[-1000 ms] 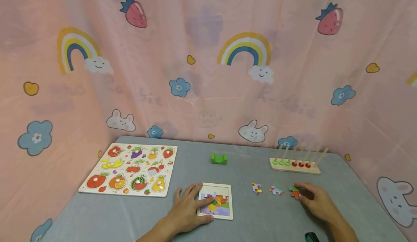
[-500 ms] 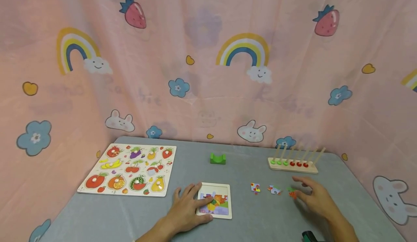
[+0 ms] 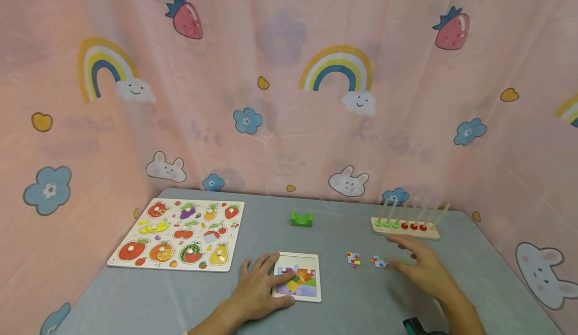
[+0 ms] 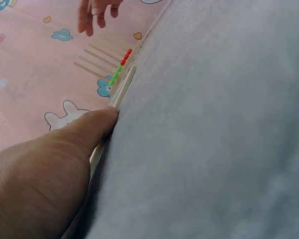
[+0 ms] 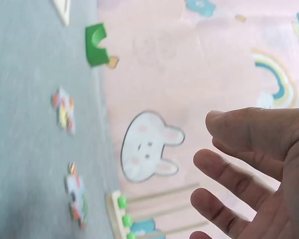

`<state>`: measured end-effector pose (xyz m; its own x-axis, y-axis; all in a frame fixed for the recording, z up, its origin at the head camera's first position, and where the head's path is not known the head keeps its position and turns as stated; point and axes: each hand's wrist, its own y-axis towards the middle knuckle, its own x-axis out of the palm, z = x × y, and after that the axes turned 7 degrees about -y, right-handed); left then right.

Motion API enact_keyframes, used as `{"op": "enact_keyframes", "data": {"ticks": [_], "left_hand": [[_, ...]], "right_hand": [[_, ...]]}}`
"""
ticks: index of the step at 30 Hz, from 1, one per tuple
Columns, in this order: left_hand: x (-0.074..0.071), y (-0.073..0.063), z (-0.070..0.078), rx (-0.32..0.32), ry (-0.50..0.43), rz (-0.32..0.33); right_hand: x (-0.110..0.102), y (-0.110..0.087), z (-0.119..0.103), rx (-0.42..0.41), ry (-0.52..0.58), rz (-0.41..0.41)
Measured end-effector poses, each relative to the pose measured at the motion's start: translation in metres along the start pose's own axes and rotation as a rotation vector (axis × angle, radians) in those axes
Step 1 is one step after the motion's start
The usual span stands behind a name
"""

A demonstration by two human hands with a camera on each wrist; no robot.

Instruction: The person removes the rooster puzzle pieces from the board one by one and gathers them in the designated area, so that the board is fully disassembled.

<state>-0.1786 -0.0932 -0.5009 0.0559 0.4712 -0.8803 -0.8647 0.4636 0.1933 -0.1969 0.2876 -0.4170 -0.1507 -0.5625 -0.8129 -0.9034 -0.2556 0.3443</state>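
Observation:
My left hand (image 3: pixel 258 292) rests with spread fingers on a small wooden jigsaw tray (image 3: pixel 319 280), its index fingertip on the colourful picture pieces. In the left wrist view the thumb (image 4: pixel 92 124) lies along the tray's edge. Pieces fill the lower part of the tray; a strip along its top is bare. To the right lie loose jigsaw pieces: a left one (image 3: pixel 353 259), a middle one (image 3: pixel 380 261) and a green-and-red one, mostly hidden behind my right hand (image 3: pixel 424 267). That hand hovers over them, fingers apart and holding nothing, its thumb close to the middle piece.
A wooden fruit knob puzzle (image 3: pixel 237 239) lies at the left. At the back stands a green notched block (image 3: pixel 301 219). A wooden peg rack (image 3: pixel 431 233) with green and red beads is at the back right. A dark object (image 3: pixel 413 326) is at the front edge.
My right hand has let go of the green-and-red jigsaw piece, lifted and moved left toward the middle piece. The left hand stays on the tray.

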Motion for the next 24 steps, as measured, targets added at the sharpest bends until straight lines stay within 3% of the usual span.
{"op": "enact_keyframes", "data": {"ticks": [13, 24], "left_hand": [[0.001, -0.001, -0.002, 0.021, -0.008, 0.026], [0.001, 0.0, -0.002, 0.022, -0.017, 0.018]], "right_hand": [[0.009, 0.007, -0.033, -0.045, 0.073, 0.022], [0.025, 0.016, -0.059, -0.144, 0.141, 0.035]]}}
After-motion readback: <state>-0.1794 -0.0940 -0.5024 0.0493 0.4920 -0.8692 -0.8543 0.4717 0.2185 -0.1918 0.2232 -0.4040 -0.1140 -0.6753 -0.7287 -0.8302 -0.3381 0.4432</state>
